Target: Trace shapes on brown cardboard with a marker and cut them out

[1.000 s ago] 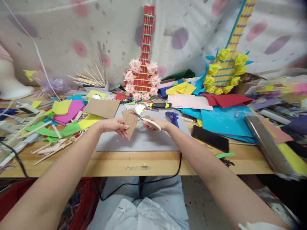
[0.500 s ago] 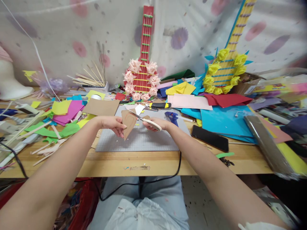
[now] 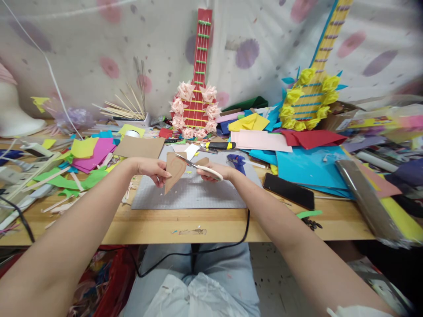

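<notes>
- I am watching the left hand (image 3: 154,171) pinching a brown cardboard piece (image 3: 174,172) at its left side, thumb lying on the near face.
- The piece is hanging over the left half of a grey cutting mat (image 3: 198,199), its pointed end facing the front edge of the wooden table (image 3: 142,226); a curved outline is showing on it. I am not making out whether that point is touching the mat.
- The right hand (image 3: 223,169) is gripping scissors (image 3: 212,172), fingers curled around the pale handle. The blades are pointing left and meeting the piece's upper right part; how far apart they are standing, I cannot tell.
- Just beyond the scissors, a smaller brown scrap (image 3: 202,161) is lying on the mat.
- A blue glue gun (image 3: 237,164) is resting by the mat's right edge; a black phone (image 3: 288,190) is lying beyond that edge, nearer the table's front.
- At the mat's far edge I am logging a yellow-and-black tool (image 3: 220,145); a brown sheet (image 3: 140,146) is lying by its far left corner.
- Towards the table's back edge, a red guitar model (image 3: 198,105) with pink flowers is standing slightly tilted; a yellow guitar model (image 3: 309,99) is leaning farther right, behind blue sheets (image 3: 307,167).
</notes>
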Motion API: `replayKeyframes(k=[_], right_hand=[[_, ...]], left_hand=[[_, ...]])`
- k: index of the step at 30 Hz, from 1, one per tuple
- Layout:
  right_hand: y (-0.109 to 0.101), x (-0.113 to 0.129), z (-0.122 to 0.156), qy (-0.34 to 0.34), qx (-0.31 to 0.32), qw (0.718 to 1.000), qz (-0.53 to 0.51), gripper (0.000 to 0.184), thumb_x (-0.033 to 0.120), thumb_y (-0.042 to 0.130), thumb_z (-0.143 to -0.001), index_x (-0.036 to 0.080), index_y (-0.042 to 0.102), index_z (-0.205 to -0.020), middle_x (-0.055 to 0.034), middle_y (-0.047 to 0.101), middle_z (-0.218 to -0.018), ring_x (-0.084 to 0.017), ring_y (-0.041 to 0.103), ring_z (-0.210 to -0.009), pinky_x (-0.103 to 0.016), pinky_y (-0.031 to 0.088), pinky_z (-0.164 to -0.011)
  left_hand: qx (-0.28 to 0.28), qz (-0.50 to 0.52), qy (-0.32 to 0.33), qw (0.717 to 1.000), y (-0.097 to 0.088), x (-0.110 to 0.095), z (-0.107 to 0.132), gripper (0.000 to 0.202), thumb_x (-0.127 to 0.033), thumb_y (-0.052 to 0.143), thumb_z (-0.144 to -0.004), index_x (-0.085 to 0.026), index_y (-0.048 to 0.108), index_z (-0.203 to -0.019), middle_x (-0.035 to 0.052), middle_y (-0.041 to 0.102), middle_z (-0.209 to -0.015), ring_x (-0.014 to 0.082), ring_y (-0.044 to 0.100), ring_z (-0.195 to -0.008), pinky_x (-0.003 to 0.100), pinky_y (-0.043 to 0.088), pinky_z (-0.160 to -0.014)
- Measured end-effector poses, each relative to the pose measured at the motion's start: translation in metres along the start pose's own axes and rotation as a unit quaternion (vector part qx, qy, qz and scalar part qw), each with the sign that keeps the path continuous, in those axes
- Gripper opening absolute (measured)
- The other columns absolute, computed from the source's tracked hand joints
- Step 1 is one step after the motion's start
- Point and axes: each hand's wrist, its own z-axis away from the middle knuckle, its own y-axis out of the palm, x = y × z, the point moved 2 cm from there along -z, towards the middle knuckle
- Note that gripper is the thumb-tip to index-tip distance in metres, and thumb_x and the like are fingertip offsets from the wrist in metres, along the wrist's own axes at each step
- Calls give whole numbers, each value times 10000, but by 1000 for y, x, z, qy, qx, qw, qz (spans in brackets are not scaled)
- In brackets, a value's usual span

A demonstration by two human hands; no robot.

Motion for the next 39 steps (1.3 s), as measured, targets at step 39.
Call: replayKeyframes(k=[39], right_hand=[[9, 6, 2, 34, -79, 991, -102, 425, 544, 559, -693, 161, 421, -569, 51, 379, -452, -44, 304, -385, -195, 241, -371]], left_hand=[[-284, 63, 133, 947, 37, 5, -13, 253, -397, 548, -748, -189, 407, -775, -6, 612, -644, 173, 633, -592, 245, 420, -479]])
